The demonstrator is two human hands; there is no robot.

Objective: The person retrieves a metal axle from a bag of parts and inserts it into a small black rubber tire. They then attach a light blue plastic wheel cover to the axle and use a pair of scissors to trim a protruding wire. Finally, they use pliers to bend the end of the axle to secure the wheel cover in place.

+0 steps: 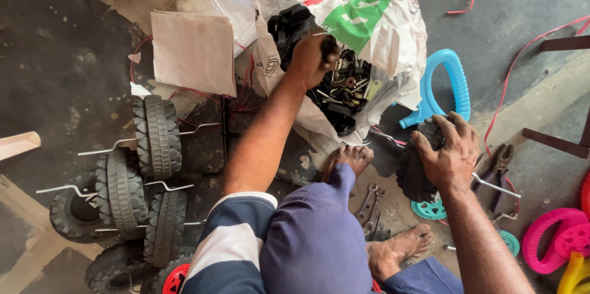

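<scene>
the left hand (pixel 312 59) is reached into the open mouth of a white woven sack (pixel 381 30), its fingers curled shut around a small dark piece (pixel 329 45) lifted just above the heap of small metal and black plastic hardware (pixel 345 91) that fills the sack. the right hand (pixel 452 152) lies spread, palm down, over a black ribbed toy wheel (pixel 413 174), fingers wrapped over its top edge and gripping it; a thin metal axle rod (pixel 496 186) sticks out from under the hand toward the right, and a teal hub cap (pixel 429 209) lies on the floor just below the wheel. behind that hand a blue plastic handle loop (pixel 455 82) leans against the sack. between the person's bare feet a few flat spanners (pixel 370 205) lie on the concrete floor (pixel 67 66), and a pair of pliers (pixel 498 165) lies just right of the right hand. off to the left sits a cluster of more black wheels with bent axle rods (pixel 144 183), well apart from both hands, with a folded pale paper bag (pixel 193 51) above them. pink plastic wheels (pixel 559 239) lie at the far right edge, and thin red cord (pixel 522 54) trails across the floor.
</scene>
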